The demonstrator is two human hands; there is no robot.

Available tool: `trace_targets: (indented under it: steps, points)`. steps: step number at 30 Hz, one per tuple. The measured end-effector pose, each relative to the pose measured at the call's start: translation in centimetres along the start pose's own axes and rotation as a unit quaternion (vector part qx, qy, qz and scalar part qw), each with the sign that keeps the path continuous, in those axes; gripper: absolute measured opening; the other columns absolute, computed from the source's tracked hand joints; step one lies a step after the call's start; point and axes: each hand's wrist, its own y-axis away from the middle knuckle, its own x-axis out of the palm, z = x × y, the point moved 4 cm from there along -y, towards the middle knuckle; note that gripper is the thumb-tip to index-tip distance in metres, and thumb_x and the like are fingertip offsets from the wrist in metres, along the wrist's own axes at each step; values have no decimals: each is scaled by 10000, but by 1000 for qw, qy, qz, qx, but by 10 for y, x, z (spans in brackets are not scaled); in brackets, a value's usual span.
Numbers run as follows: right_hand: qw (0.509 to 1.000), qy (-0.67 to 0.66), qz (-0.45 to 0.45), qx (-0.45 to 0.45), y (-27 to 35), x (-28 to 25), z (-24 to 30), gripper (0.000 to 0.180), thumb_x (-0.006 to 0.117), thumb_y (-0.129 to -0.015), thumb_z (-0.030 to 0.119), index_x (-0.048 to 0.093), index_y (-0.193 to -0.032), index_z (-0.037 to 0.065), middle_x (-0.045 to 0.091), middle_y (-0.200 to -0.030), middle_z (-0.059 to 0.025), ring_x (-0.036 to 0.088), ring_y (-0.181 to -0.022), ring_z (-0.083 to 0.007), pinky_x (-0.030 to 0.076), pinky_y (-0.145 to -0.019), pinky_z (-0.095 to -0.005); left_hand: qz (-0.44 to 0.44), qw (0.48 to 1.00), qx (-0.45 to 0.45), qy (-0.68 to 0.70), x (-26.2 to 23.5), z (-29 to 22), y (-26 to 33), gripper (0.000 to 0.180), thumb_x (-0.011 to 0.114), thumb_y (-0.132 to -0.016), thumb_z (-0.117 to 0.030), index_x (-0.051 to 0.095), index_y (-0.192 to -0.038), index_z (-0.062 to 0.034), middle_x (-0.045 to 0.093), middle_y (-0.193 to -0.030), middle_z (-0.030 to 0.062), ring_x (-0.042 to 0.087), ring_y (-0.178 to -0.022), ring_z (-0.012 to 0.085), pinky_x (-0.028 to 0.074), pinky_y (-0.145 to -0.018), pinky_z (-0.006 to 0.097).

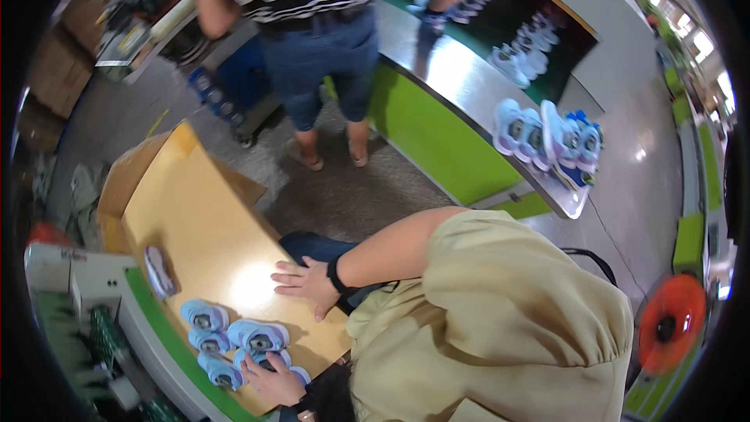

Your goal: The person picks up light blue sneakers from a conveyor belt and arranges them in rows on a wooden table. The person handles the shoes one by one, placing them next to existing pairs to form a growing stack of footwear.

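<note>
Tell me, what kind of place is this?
Probably a shoe factory: pale-blue shoes cluster on the tan table, more shoes line a dark green surface, and a co-worker stands beside a long metal-topped bench.

Shoes, light-blue, low-cut, with pale lavender soles (259,331): a close group on the smooth tan wooden worktop (199,215). Three in a row along the long edge, soles down, openings showing dark; at least two more just beside, one partly covered by the left hand (269,382).

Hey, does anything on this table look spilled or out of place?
Nothing looks spilled. One pale shoe lies apart from the clustered light-blue sneakers by the left hand, so it seems slightly out of place.
</note>
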Motion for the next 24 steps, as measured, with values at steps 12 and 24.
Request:
trace_targets:
  steps: [12, 24]
  points:
    - [979, 185, 83, -35, -33, -86, 30, 591, 739, -847, 490, 666, -1264, 78, 653, -1223, -169, 599, -1215, -370, 444, -982, -552, -26, 998, -43, 24, -12, -3, 8, 592, 725, -896, -419, 604, -1392, -119, 541, -1464, 197, 493, -1371, 414, 421, -1047, 530]
    - [954, 161, -173, -182, -345, -145, 78, 573, 596, -985, 258, 475, -1521, 94, 371, -1651, -149, 332, -1519, -396, 297, -1208, -566, -31, 997, -49, 58, -13, -2, 0, 583, 717, -895, -409, 606, -1404, -148, 557, -1451, 182, 501, -1376, 404, 418, -1054, 517]
